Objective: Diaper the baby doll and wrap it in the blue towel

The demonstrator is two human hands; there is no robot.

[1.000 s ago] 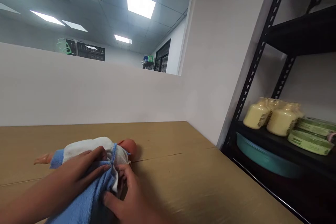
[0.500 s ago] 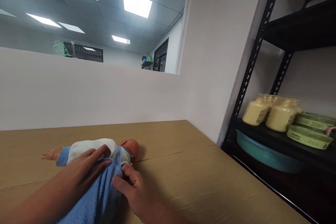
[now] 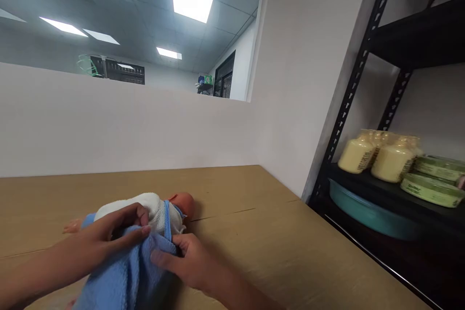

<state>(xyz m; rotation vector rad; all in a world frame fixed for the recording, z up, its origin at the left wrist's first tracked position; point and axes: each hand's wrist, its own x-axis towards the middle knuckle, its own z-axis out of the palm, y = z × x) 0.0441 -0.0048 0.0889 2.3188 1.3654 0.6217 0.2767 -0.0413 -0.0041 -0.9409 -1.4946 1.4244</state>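
A baby doll lies on the brown tabletop, its head to the right and one small hand poking out at the left. White fuzzy clothing with blue trim covers its body. A light blue terry cloth, perhaps part of the clothing, spreads from the doll toward me. My left hand pinches the cloth's upper edge between thumb and fingers. Close to the doll's neck, my right hand grips the cloth by a blue trimmed edge. The doll's lower side is hidden beneath cloth and hands.
A black metal shelf stands at the right, holding yellowish bottles, green round tubs and a teal basin. A white low wall borders the brown tabletop at the back.
My left hand has shifted slightly left, its thumb and fingers now further apart around the cloth. The cloth is lifted and bunched higher between my hands. The doll's outstretched hand has moved slightly right.
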